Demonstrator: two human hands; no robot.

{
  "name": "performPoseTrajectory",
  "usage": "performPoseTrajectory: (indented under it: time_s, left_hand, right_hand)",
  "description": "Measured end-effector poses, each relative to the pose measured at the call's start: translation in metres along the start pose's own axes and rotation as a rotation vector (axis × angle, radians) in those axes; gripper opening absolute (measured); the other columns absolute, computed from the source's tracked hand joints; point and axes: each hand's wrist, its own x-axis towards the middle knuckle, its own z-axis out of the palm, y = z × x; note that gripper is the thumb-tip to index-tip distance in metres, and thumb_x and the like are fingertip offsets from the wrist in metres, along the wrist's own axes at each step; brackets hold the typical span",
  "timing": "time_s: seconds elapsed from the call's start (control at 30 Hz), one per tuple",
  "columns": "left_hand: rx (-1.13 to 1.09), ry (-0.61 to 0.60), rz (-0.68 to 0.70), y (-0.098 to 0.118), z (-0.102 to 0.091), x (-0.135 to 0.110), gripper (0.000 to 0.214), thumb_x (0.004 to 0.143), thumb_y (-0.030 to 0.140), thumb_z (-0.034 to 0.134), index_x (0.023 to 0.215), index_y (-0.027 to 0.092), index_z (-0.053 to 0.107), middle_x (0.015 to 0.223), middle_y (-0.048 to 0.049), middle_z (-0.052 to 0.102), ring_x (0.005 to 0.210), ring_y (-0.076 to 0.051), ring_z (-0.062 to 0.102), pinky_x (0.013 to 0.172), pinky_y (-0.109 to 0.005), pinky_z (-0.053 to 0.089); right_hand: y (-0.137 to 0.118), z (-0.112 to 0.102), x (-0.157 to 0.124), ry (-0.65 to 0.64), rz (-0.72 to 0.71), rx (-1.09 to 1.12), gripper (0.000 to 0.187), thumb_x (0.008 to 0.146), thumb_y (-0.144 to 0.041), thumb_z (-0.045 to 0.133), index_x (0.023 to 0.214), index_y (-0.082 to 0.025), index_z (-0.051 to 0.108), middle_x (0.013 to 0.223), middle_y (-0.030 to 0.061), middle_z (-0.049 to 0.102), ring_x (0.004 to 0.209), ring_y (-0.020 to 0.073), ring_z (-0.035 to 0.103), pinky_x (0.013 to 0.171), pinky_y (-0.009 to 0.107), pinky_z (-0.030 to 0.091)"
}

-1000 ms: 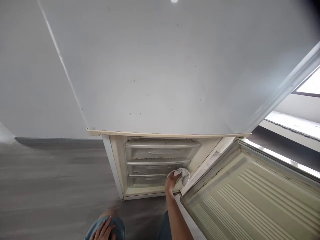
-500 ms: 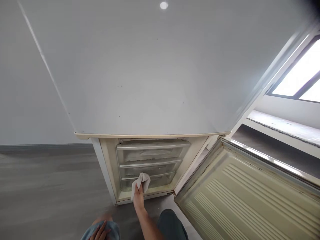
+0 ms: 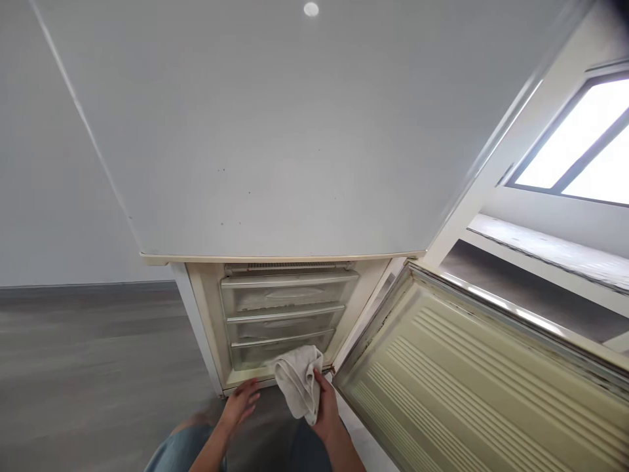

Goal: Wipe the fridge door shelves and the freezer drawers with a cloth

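A: Where is the cloth [image 3: 297, 383]?

B: Low in the middle of the view, hanging just in front of the freezer sill [image 3: 248, 375]. The right hand [image 3: 325, 412] is closed on its four o'clock edge with the thumb laid over the front. The rest droops in loose folds.

A: How will it handle, do you reckon?

B: Light and limp, I judge. It looks like soft towelling with no stiffness, so it should take whatever shape the fingers give it. It seems neither fragile nor slippery. A bunched pinch on one edge is enough to carry it, as here. Gathering the free corner at its nine o'clock would stop the dangling.

A: And the left hand [image 3: 240, 400]?

B: It is at nine o'clock of the cloth, near but apart, fingers loosely spread and holding nothing. I cannot tell whether the fingertips touch the sill.

A: What lies around?

B: At twelve o'clock is the bottom drawer [image 3: 280, 351], with the middle drawer [image 3: 285, 322] and top drawer [image 3: 289, 295] stacked above it, all shut. At three o'clock the freezer door [image 3: 466, 387] stands swung open, showing its ribbed inner liner. Higher up, the shut upper door [image 3: 295, 131] fills most of the view. At eight o'clock a knee in jeans [image 3: 171, 452] is over the grey plank floor [image 3: 73, 367]. Far off at two o'clock is a bright window [image 3: 584, 151].
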Motion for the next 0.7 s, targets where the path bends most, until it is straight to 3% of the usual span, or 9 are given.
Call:
performPoseTrajectory:
  time_s: [0.13, 0.23, 0.47, 0.7]
  left_hand:
    - [-0.31, -0.083, -0.122, 0.026, 0.05, 0.032, 0.032, 0.087, 0.036, 0.054, 0.112, 0.017, 0.058, 0.114, -0.007, 0.064, 0.096, -0.018, 0.063, 0.083, -0.04, 0.054]
    - [-0.453, -0.105, -0.184, 0.043, 0.071, 0.046, 0.032, 0.087, 0.036, 0.055, 0.113, 0.017, 0.057, 0.113, -0.0065, 0.063, 0.094, -0.017, 0.062, 0.08, -0.039, 0.055]
    - [-0.61, -0.131, -0.215, 0.07, 0.088, 0.052, 0.03, 0.086, 0.037, 0.056, 0.109, 0.017, 0.058, 0.106, -0.0051, 0.064, 0.087, -0.015, 0.063, 0.075, -0.035, 0.055]
    - [-0.621, -0.104, -0.184, 0.062, 0.091, 0.04, 0.032, 0.085, 0.035, 0.058, 0.112, 0.017, 0.057, 0.111, -0.0057, 0.062, 0.091, -0.016, 0.062, 0.076, -0.036, 0.055]
  right_hand:
    - [-0.016, -0.024, -0.027, 0.062, -0.081, 0.059, 0.036, 0.067, -0.039, 0.074, 0.095, -0.017, 0.07, 0.085, 0.0067, 0.074, 0.083, 0.024, 0.069, 0.075, 0.035, 0.053]
    - [-0.028, -0.039, -0.044, 0.08, -0.128, 0.071, 0.035, 0.065, -0.04, 0.075, 0.092, -0.017, 0.072, 0.087, 0.0072, 0.074, 0.089, 0.0254, 0.068, 0.08, 0.037, 0.053]
    - [-0.051, -0.039, -0.091, 0.161, -0.188, 0.085, 0.051, 0.06, -0.052, 0.075, 0.098, -0.017, 0.072, 0.096, 0.0106, 0.073, 0.104, 0.0295, 0.064, 0.091, 0.043, 0.049]
    - [-0.045, -0.048, -0.098, 0.23, -0.222, 0.035, 0.061, 0.058, -0.063, 0.072, 0.101, -0.02, 0.073, 0.099, 0.0118, 0.073, 0.107, 0.0314, 0.063, 0.093, 0.046, 0.049]
